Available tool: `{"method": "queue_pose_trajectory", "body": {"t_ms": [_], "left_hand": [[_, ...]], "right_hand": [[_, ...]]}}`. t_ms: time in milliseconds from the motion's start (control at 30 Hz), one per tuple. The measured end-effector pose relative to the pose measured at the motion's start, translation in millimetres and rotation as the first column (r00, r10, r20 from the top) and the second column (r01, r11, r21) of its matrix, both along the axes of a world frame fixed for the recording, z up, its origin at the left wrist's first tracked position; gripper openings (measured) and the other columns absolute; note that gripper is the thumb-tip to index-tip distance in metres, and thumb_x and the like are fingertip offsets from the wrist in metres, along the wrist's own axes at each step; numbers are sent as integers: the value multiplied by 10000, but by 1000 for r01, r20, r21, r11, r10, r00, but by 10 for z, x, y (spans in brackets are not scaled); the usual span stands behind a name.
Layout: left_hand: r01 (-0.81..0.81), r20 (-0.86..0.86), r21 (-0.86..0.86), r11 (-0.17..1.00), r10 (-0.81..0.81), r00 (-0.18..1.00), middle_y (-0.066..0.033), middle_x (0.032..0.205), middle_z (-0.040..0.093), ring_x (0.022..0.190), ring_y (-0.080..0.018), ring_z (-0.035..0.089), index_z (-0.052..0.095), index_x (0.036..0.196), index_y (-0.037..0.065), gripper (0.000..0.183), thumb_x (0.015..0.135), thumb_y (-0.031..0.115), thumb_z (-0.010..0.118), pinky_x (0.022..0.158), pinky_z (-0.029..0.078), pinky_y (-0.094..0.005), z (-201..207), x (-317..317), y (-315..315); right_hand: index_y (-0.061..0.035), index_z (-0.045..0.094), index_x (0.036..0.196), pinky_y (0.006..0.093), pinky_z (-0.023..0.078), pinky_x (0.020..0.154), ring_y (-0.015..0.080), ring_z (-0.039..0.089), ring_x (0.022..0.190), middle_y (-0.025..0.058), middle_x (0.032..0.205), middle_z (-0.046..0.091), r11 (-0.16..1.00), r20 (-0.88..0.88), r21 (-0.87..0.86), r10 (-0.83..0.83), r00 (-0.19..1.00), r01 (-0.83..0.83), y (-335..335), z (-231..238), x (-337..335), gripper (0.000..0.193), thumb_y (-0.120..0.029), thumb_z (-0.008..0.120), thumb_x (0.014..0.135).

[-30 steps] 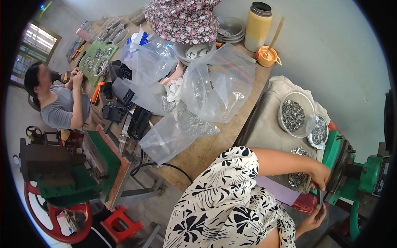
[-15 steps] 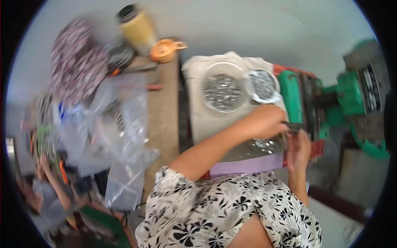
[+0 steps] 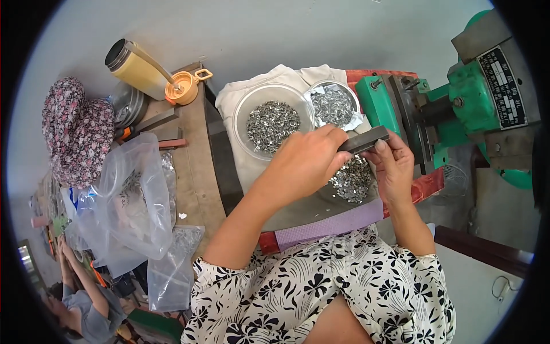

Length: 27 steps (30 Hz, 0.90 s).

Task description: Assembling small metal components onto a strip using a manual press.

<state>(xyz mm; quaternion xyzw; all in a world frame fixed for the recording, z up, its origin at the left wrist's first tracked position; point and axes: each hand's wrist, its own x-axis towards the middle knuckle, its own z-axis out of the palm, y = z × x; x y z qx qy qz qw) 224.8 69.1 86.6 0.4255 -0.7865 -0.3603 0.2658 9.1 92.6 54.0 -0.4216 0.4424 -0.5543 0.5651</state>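
Observation:
A dark rectangular metal bar is held between my two hands above the work table. My left hand is closed on its left end, back of the hand up. At the other end, my right hand pinches the bar between thumb and fingers. Beneath the hands lies a loose pile of small shiny metal pieces, partly covered by my left hand. Beyond them stand a large clear bowl of small metal parts and a smaller lined bowl of silvery pieces.
A green press machine stands at the right. The side table at the left bears plastic bags, a yellow flask, an orange lid and a floral cloth. Another person sits at the far lower left.
The view has swung, so the bowls and flask appear further left. Both hands, still holding the bar, have shifted slightly left over the table, and more of the metal pile shows.

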Motion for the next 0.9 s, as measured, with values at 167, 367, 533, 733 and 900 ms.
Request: {"method": "queue_pose_trajectory", "body": {"t_ms": [167,367,533,733,900], "left_hand": [[2,16,25,1000,-3,1000,-167,917,661,838,-365,641,645,1030,12,254,879,216,661,732,501,-437,-56,61,-47],[-145,91,-24,989,146,985,-164,960,694,768,-299,676,681,1080,20,266,829,110,696,708,519,-348,152,528,-214],[-346,251,-142,928,371,894,-188,953,679,867,-369,651,665,1017,11,198,856,126,668,745,505,-421,131,719,-213],[8,-106,129,992,6,994,-183,884,640,795,-346,637,601,1088,-8,231,934,165,603,706,493,-408,32,613,-130],[470,-95,330,819,-466,879,-127,834,656,754,-255,668,583,1145,-40,270,1009,175,494,701,524,-357,-224,191,64]], "right_hand": [[74,586,1220,300,593,844,155,673,951,118,1089,677,998,-28,59,9,1000,-8,-60,-18,79,313,-86,639,956],[49,659,1121,241,555,771,117,681,886,79,1000,699,953,-412,-264,25,911,-146,-308,190,418,275,14,726,856],[50,659,1109,239,565,779,120,683,871,88,1007,692,942,-419,-298,14,908,-152,-186,158,264,275,57,717,840],[5,608,1009,286,589,658,154,673,712,68,864,654,991,-132,68,-104,986,113,588,-224,-428,146,-24,684,887],[-43,616,1003,291,585,606,145,675,658,20,839,650,836,-113,330,-426,897,439,1126,-500,-1066,91,-116,643,957]]}}
